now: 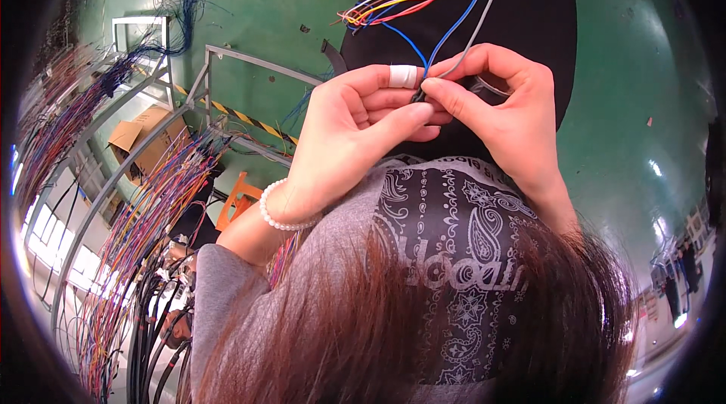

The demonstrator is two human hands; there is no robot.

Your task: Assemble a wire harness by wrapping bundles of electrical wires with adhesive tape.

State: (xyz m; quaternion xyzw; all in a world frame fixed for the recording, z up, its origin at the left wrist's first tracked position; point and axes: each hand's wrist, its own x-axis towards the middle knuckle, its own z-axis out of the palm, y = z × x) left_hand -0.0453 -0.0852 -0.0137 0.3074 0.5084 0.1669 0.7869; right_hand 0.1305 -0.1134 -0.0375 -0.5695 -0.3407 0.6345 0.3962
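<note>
The left hand [344, 124] is nearly closed, thumb against curled fingers, clamped on a small dark piece [420, 95] that is mostly hidden by the fingertips. The right hand [507, 113] has its thumb and index finger pinched together on the blue wires [457, 24] where they meet that piece, leaving a rounded gap behind the pinch. The dark piece lies between both sets of fingertips, touching them, above a matte black surface [533, 18]. Smooth, plastic-coated strands rise from it: two slim blue ones and a curving grey wire [482, 20] near the right index fingertip. Beyond the hands, a loose multicoloured wire bundle [412, 1] fans into thin ends. White tape [403, 76] wraps a left finger; a bracelet of round, pearly beads [266, 207] circles that wrist.
</note>
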